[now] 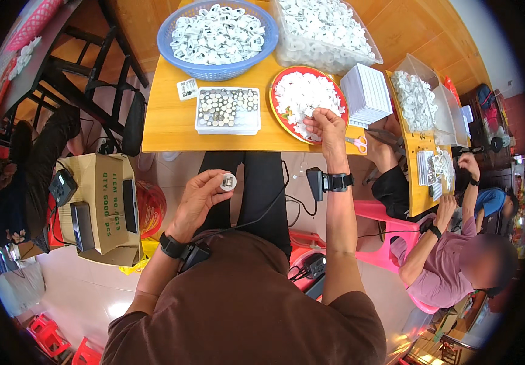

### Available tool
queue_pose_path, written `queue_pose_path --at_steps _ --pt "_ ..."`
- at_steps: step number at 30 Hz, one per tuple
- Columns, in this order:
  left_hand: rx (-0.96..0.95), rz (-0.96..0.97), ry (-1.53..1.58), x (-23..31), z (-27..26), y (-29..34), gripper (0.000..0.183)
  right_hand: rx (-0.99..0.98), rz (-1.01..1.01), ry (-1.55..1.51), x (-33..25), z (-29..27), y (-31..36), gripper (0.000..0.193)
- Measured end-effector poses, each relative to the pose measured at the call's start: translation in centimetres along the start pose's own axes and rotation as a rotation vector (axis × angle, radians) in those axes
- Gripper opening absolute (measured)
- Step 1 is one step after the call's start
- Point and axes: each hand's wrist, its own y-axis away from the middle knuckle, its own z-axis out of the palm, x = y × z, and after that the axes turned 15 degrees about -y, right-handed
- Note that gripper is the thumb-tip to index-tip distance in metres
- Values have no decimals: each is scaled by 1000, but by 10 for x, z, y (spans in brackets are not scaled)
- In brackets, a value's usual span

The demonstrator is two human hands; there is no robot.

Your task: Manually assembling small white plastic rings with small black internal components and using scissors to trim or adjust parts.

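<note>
My left hand (pixel 200 196) is over my lap, in front of the table edge. Its thumb and fingers pinch a small round white plastic piece (pixel 228 182) with a metallic, dark-marked middle. Over a red plate with a yellow edge (pixel 341 97), my right hand (pixel 330 129) has thumb and forefinger closed on what looks like a small white piece (pixel 309 112), partly hidden by the fingertips. Many small white pieces (pixel 302 86) are heaped on that plate. Beside it, a clear box (pixel 229 131) holds rows of round silvery button cells (pixel 226 109).
A blue basket (pixel 214 72) and a clear bin (pixel 317 61) of white parts stand at the table's far side. White stacked trays (pixel 369 91) and scissors (pixel 358 143) lie right. A cardboard box (pixel 101 207) sits left on the floor. Another person (pixel 451 261) works at the right table.
</note>
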Motion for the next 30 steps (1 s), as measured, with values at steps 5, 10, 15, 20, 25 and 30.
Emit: queue_pose_path --at_steps 5,10,15,20,25,30 --pt "-6 -13 -6 4 1 4 19 -3 13 -34 1 -2 0 11" --pt "-1 -21 -45 13 5 9 23 -116 33 -47 1 13 13 12" --pt "-5 0 8 24 10 7 24 -406 69 110 2 58 77 14" --pt "-67 38 50 28 9 6 22 -480 -6 198 13 90 130 10" --pt "-85 49 69 28 6 9 22 -519 -257 432 16 103 142 15" --pt "-90 53 42 27 5 10 22 -564 -295 513 12 104 146 15"
